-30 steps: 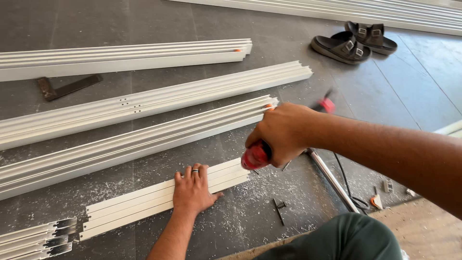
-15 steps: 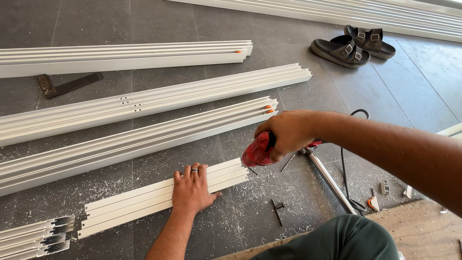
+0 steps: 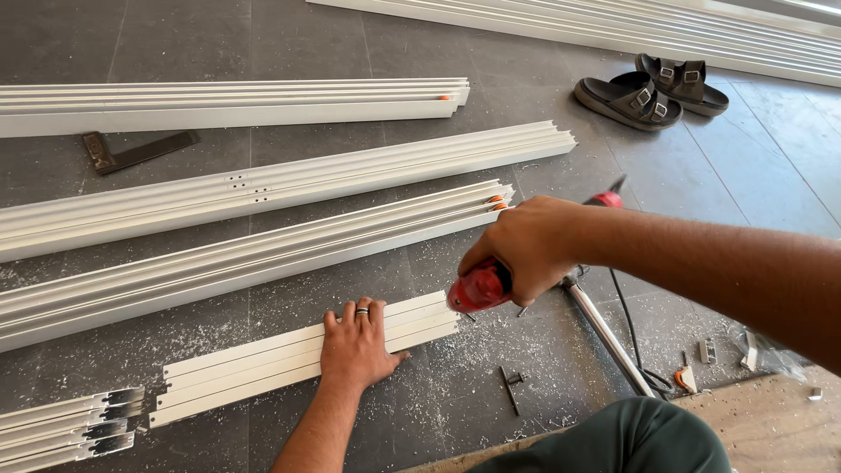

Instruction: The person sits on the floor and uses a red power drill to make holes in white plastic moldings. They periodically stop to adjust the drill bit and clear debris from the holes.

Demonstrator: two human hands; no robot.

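Observation:
My left hand (image 3: 355, 346), a ring on one finger, presses flat on a short white aluminium profile (image 3: 263, 361) lying on the dark tiled floor. My right hand (image 3: 526, 247) grips a red corded power drill (image 3: 480, 287), held just past the right end of that short profile and a little above the floor. The drill's nose points toward the profile's end; whether it touches is hidden by my hand. Its black cord (image 3: 626, 315) trails to the right.
Three long white profiles (image 3: 254, 188) lie across the floor beyond. More short pieces (image 3: 61, 429) sit at bottom left. A dark square tool (image 3: 131, 151), black sandals (image 3: 653, 88), a metal rod (image 3: 604, 328) and metal shavings are around. My knee (image 3: 639, 438) is at the bottom.
My right hand with the drill has come down and nearer to the right end of the short profile. My left hand has stayed pressed on it.

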